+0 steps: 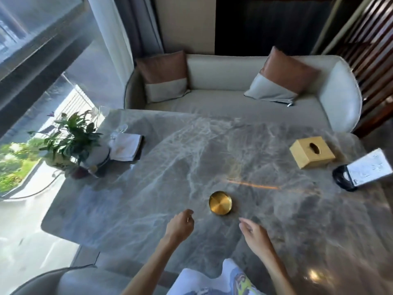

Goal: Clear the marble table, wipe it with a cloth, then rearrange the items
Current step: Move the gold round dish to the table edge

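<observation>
Grey veined marble table: green potted plant far left, white folded cloth or booklet just beside it. Left hand loosely curled, empty. Round brass dish sits between the hands, untouched. Right hand relaxed, empty. Gold tissue box and white card stand far right.

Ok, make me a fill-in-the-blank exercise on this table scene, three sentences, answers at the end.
1. The left hand and right hand hover empty beside a round dish coloured ____.
2. On the marble table, the potted plant stands to the person's ____.
3. The sofa behind the table carries ____ cushions.

Missing words: gold; left; two.
</observation>
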{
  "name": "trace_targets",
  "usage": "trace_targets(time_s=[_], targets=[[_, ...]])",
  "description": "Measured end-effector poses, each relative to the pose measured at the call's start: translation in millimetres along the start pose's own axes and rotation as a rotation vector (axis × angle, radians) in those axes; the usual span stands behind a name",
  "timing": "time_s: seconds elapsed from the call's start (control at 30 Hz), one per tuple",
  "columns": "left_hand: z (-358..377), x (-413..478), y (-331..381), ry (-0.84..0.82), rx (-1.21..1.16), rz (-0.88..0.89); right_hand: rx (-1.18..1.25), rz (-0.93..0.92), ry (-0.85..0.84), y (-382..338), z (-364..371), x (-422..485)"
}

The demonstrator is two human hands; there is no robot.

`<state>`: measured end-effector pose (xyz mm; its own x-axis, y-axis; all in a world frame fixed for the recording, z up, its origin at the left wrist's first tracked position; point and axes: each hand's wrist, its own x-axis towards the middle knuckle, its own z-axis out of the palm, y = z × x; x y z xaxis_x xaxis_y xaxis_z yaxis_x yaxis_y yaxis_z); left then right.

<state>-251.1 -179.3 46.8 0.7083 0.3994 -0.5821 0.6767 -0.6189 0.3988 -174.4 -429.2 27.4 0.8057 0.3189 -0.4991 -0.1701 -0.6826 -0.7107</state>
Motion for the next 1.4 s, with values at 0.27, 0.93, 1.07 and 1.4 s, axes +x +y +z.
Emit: trace_targets(time_s=[0.27, 0.93, 1.07, 1.4], targets=[[-1, 43, 39, -0.098, -0.273, -0.083, -0.030, 0.171, -0.043, -25, -3, 39], [46, 58, 136, -0.195, -0.547, -0.209, 0.453, 0.385, -0.203, -11, -2, 78], [75, 48, 210, -0.175, -0.511, -0.139, 0.487, 0.307, -0.047, 21, -73, 74], [231, 11, 474, -0.449, -0.324, 0.211, 0.847, 0.372, 0.494, 192, -283, 23]])
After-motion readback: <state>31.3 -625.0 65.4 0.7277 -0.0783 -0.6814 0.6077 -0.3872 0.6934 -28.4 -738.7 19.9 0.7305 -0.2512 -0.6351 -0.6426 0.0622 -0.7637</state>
